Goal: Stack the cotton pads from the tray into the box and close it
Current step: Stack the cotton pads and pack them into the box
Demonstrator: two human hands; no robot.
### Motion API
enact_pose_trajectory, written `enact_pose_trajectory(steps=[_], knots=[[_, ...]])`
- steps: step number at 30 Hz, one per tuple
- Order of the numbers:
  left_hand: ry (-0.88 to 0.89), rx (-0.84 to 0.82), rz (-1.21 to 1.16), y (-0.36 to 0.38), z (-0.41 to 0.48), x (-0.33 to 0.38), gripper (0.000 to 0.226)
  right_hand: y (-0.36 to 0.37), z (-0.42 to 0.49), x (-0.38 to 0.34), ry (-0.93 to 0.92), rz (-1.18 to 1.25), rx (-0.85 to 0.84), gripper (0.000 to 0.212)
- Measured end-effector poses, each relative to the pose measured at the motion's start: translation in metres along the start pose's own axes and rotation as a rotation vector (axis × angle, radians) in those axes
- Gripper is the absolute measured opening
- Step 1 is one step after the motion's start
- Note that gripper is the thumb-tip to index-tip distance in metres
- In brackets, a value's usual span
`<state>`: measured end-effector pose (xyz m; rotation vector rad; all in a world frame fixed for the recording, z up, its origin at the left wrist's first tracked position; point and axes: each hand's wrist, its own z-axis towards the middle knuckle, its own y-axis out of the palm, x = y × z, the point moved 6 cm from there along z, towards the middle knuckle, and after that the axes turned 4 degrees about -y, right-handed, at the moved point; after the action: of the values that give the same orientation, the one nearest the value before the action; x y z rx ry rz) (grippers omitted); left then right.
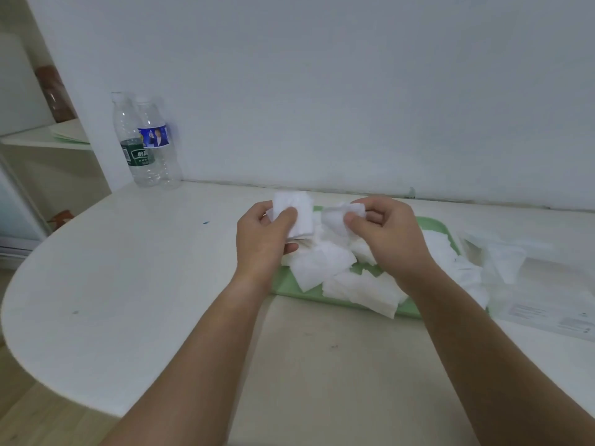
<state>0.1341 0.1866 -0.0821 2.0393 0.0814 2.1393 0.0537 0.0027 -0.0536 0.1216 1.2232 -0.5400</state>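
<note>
Head view, square fibrous cotton pads (pixel 322 268), green tray (pixel 428 225)

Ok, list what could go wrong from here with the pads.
1. The small stack of white cotton pads in the left hand could fan apart while the right hand adds its crumpled pad.
2. Loose square pads overhang the green tray's near rim and may slide onto the table.
</note>
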Motion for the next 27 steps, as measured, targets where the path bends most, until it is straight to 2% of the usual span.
enact_pose_trajectory(steps=[3,6,8,12,19,24,27], knots=[[0.002,-0.075,-0.004,0.011,-0.006,0.000,0.016,-0.006,-0.008,0.004,0.068,0.226,-0.001,0.011],[0.001,-0.125,-0.007,0.020,-0.011,-0.001,0.016,0.002,-0.013,0.009,0.215,0.526,-0.045,0.017],[0.006,-0.160,0.004,0.027,-0.015,-0.001,0.018,0.007,-0.016,0.010,0.269,0.597,-0.086,0.020],[0.013,-0.227,0.029,0.035,-0.021,-0.001,0.026,0.007,-0.016,0.010,0.266,0.539,-0.067,0.020],[0.003,-0.330,0.079,0.042,-0.024,-0.002,0.022,0.003,-0.017,0.014,0.261,0.401,-0.009,0.024],[-0.004,-0.365,0.077,0.043,-0.025,-0.002,0.019,-0.001,-0.016,0.012,0.203,0.300,0.048,0.012],[-0.001,-0.362,0.095,0.044,-0.027,-0.001,0.016,-0.004,-0.014,0.015,0.165,0.201,0.089,0.011]])
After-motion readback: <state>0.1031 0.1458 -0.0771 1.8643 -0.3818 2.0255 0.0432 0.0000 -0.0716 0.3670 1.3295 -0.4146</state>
